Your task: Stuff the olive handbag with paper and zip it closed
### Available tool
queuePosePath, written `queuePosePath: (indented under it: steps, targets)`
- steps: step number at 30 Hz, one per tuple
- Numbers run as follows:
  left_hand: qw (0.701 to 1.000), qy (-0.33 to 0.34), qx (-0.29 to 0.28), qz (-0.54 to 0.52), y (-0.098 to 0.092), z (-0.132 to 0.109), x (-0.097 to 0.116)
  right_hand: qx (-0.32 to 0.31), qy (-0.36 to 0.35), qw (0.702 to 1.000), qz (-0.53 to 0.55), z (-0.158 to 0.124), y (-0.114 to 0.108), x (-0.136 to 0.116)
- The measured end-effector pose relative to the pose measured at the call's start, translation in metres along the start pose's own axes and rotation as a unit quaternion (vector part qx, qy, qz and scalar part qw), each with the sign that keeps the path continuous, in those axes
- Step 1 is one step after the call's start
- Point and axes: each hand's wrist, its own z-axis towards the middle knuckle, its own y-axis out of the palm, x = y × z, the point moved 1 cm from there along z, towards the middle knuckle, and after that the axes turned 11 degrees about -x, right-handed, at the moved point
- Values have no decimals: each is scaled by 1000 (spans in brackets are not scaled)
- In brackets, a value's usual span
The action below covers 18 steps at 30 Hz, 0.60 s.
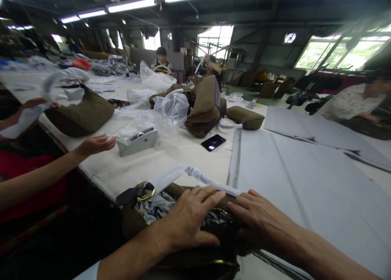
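An olive handbag [134,227] lies at the table's near edge, its zip open and grey paper stuffing [155,206] showing inside. My left hand [189,221] presses flat on the stuffing and the open mouth of the bag. My right hand [259,221] rests beside it on the bag's right end, fingers touching the white-wrapped handle [195,176]. A gold ring [146,196] joins the handle to a dark strap tab.
A co-worker's hand [94,144] reaches toward a grey tape dispenser [137,141] at left. A black phone [213,142], clear plastic bags [171,106], more olive bags [82,115] and grey paper sheets [305,178] lie on the long table. Other people sit farther off.
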Motion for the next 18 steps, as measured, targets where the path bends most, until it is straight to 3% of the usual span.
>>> queuePosePath:
  steps: [3, 8, 12, 18]
  targets:
    - [999, 25, -27, 13, 4, 14, 9, 57, -51, 997, 7, -5, 6, 7]
    - [998, -14, -36, 57, 6, 27, 9, 90, -101, 990, -34, -7, -3, 13]
    - [998, -24, -11, 56, 7, 26, 4, 150, -87, 982, -79, -8, -5, 10]
    - [999, -9, 39, 32, 14, 17, 11, 241, -55, 967, -67, -13, 11, 5]
